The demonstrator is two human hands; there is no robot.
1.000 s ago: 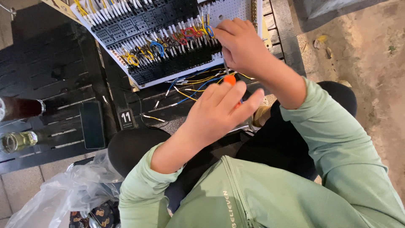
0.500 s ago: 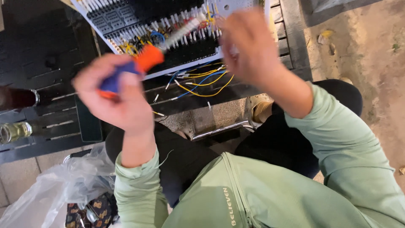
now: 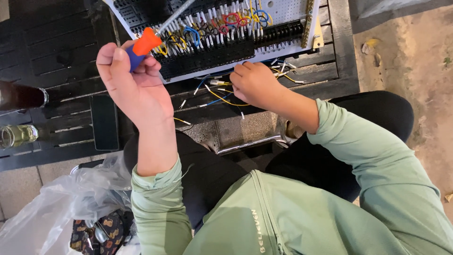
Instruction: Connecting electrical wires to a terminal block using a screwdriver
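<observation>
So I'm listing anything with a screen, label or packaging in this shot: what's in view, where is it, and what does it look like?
Phone: flat on the dark slatted table, just left of the left hand's wrist; black rectangle, screen dark.
Plastic bag: bottom left, beside the left sleeve; clear, crumpled.
Patterned pouch: under the bag; dark with small tan figures.
Glass bottle: left edge, lying on the table; dark brown.

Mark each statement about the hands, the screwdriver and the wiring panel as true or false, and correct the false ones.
1. The left hand grips a screwdriver with an orange and blue handle. True.
2. The right hand holds the screwdriver too. False: it rests among loose wires below the wiring panel.
3. A dark phone lies on the slatted table. True.
4. The wiring panel lies on the person's lap. False: it lies on the table.
</observation>
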